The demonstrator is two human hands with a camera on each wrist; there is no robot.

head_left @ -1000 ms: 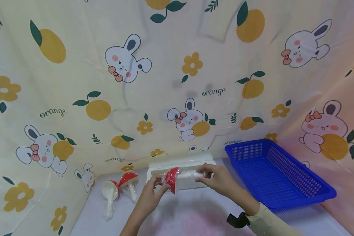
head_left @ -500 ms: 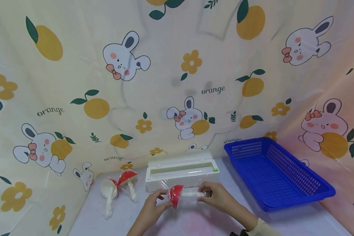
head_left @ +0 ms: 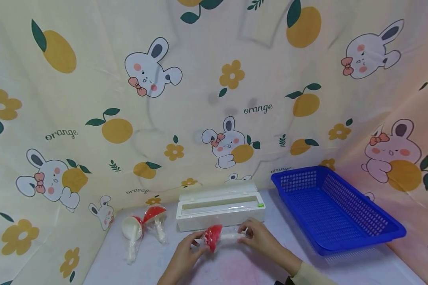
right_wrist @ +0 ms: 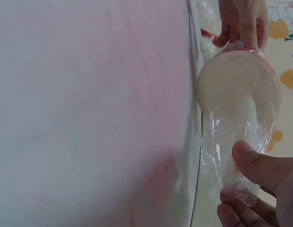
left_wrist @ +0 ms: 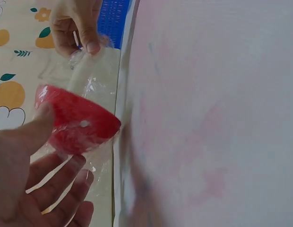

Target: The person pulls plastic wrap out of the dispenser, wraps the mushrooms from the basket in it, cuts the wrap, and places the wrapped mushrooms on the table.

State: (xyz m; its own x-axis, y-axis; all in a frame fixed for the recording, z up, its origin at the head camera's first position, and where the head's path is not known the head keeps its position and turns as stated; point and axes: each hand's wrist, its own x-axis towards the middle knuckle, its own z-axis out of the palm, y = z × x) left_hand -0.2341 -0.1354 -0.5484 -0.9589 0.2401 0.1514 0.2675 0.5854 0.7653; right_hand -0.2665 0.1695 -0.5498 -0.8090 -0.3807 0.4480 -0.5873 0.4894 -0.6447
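Toy mushroom (head_left: 214, 237), red cap, white stem, swathed in cling film, held sideways just above white table (head_left: 235, 269), in front of white film dispenser box (head_left: 219, 211). Left hand (head_left: 185, 253) gripping cap end, thumb on red cap. Right hand (head_left: 258, 237) pinching filmed stem end. Two more wrapped mushrooms (head_left: 142, 229) lying left of box. Blue basket (head_left: 333, 211) well right.

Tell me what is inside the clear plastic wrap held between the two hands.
The plastic wrap encloses a toy mushroom with a red cap and pale stem. The stem's end is covered by right-hand fingers.
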